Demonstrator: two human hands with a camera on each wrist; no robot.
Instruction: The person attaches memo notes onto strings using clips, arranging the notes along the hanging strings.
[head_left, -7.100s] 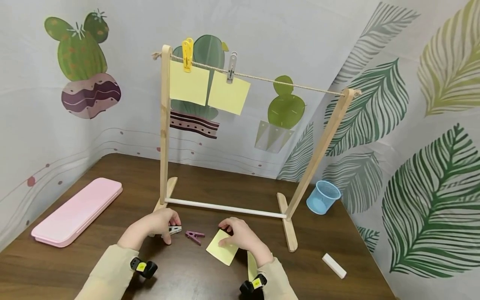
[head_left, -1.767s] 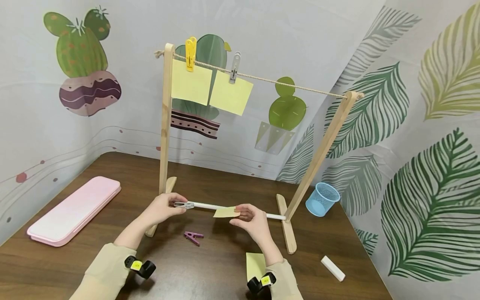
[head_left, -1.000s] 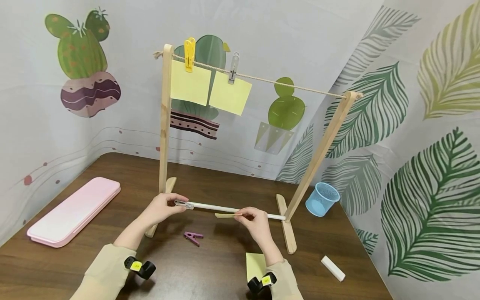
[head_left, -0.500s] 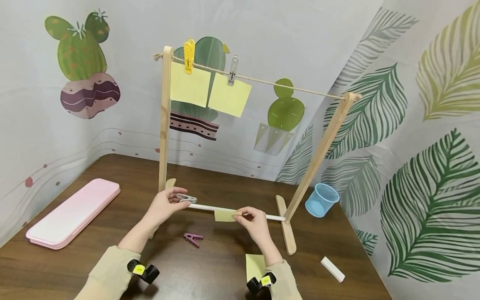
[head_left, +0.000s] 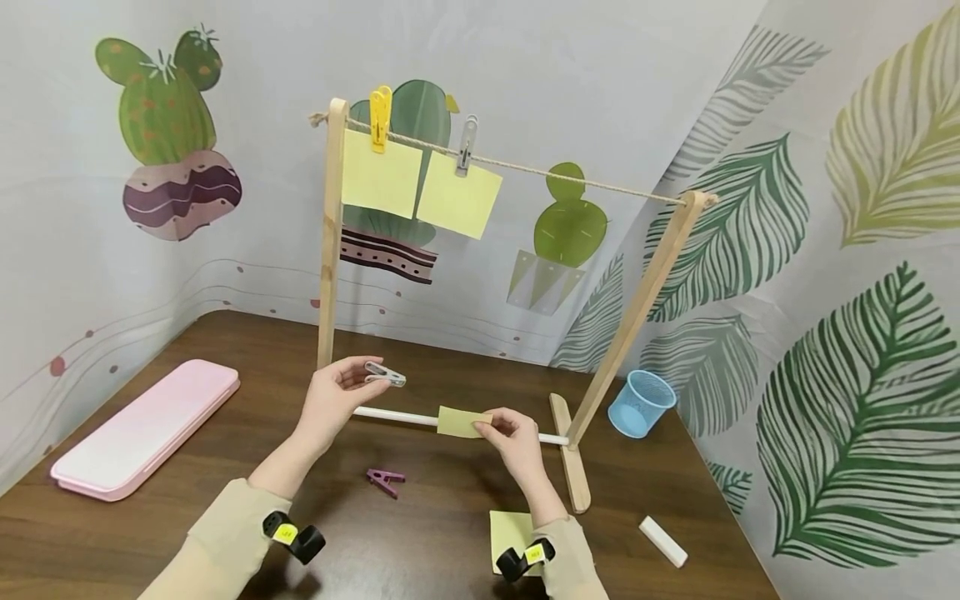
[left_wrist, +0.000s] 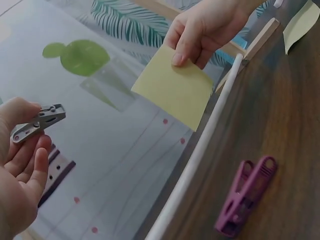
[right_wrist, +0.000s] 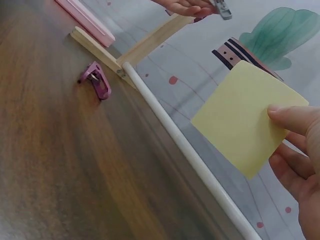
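In the head view my left hand (head_left: 337,396) pinches a grey clothespin (head_left: 386,374) by its handle end, raised above the white crossbar (head_left: 405,416). The left wrist view shows the same clothespin (left_wrist: 42,121) between thumb and fingers, its tip pointing away from the palm. My right hand (head_left: 515,442) pinches a yellow sticky note (head_left: 461,422) at one edge, thumb on its face; the note overlaps the crossbar in the head view. On the table between the arms lies a purple clothespin (head_left: 386,480). Another yellow note (head_left: 510,533) lies partly under the right wrist camera.
A wooden frame (head_left: 330,242) carries a rope (head_left: 570,177), where a yellow clothespin (head_left: 380,119) and a grey one (head_left: 467,146) hold two notes. A pink case (head_left: 146,429) lies left; a blue mesh cup (head_left: 641,403) and white eraser-like block (head_left: 663,541) are at the right.
Since the oldest frame, the left hand has picked up the grey clothespin and the right hand has lifted a note off the table. Lately the left hand rises and the note tilts upright.
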